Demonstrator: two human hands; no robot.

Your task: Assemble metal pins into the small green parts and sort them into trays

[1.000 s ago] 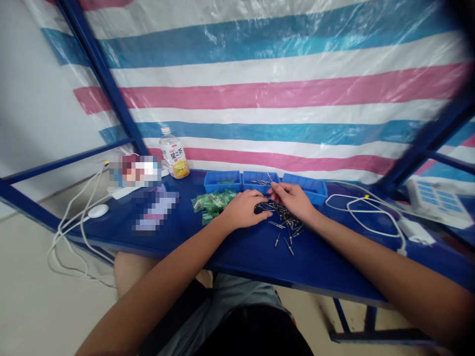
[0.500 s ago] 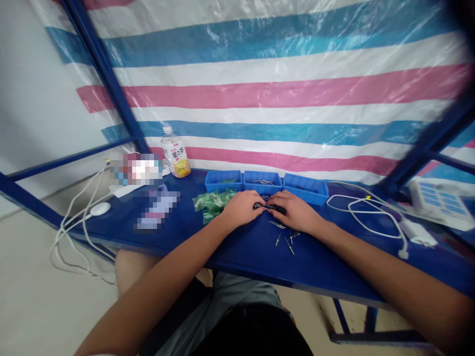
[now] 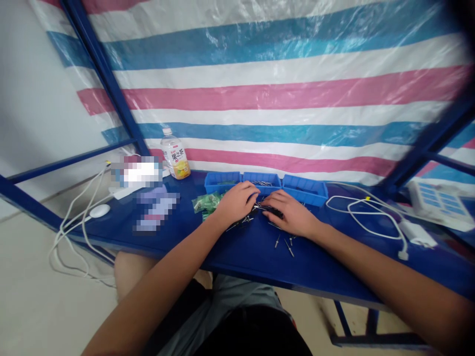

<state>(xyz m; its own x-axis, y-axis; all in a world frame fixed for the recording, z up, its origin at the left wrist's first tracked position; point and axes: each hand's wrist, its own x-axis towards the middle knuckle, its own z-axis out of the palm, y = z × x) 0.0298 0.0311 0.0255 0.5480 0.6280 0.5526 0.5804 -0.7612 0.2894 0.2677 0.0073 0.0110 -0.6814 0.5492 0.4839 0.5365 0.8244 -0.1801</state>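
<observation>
Thin pin-shaped pieces that look like blind rivets (image 3: 245,220), some dark and some silver, lie in a loose heap on the blue table between my hands. My left hand (image 3: 237,202) is over the heap's left side, its fingers apart and slightly bent, with rivets beneath the palm. My right hand (image 3: 295,212) curls around dark rivets, which show between thumb and forefinger; its inner side is partly hidden. A few silver rivets (image 3: 288,248) lie singly in front of my right hand. Beside my left hand are green plastic bags (image 3: 208,201), partly covered by it.
Three blue bins stand behind my hands: left bin (image 3: 222,189), middle bin (image 3: 275,189) with silver pins, right bin (image 3: 315,198). A drink bottle (image 3: 176,155) stands back left. White cable (image 3: 356,232) and a charger (image 3: 419,233) lie right, near a white device (image 3: 441,202).
My hands have moved apart. The bunch of dark rivets held between them has spread, and some now lie beneath my left hand, which has shifted slightly left and opened.
</observation>
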